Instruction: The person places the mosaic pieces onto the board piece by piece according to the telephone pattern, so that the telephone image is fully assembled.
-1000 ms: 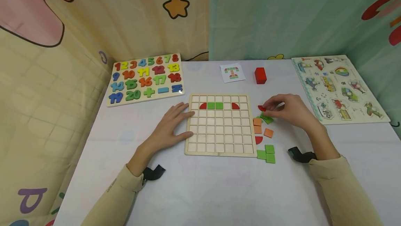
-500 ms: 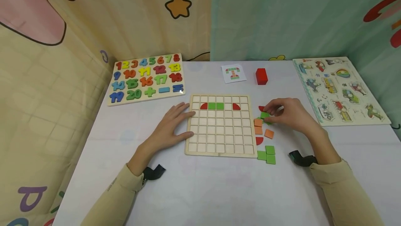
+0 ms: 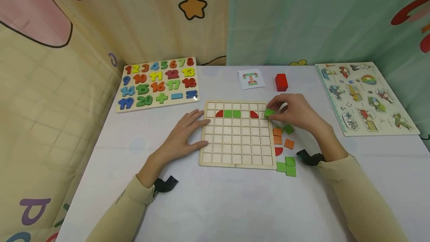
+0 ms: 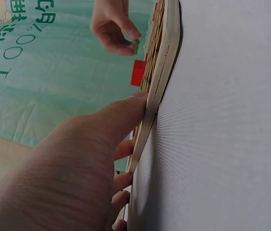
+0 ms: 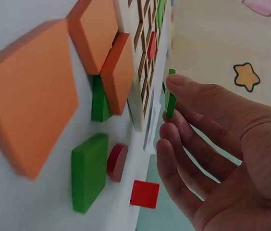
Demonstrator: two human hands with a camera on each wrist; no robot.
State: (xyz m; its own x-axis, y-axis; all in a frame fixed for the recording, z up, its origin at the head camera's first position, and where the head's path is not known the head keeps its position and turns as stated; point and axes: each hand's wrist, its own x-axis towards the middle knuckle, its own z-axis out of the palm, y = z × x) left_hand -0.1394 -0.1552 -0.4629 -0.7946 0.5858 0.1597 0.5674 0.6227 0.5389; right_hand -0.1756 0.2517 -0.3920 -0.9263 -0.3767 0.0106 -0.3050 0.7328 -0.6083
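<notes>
My right hand [image 3: 297,111] pinches a green square tile [image 3: 269,112] between thumb and fingers, over the right edge of the wooden grid board [image 3: 235,166]. In the right wrist view that tile [image 5: 171,98] stands on edge, raised off the table. Along the board's left edge rests my left hand [image 3: 181,135], fingers extended and thumb touching the side [image 4: 126,113]. One upper row of the grid carries a red quarter-round tile [image 3: 219,113], two green squares [image 3: 232,113], a bare cell, and another red quarter-round tile [image 3: 254,114].
Right of the board lie loose orange squares [image 3: 289,144], green squares [image 3: 290,171] and a red quarter-round [image 3: 278,151]. Behind it are a pattern card [image 3: 251,79] and a red block [image 3: 281,82]. A number puzzle [image 3: 158,85] stands back left, a picture puzzle [image 3: 366,98] back right.
My right hand has picked up a green square from the loose tiles and carried it left and away from me to the board's right edge. My left hand stays put.
</notes>
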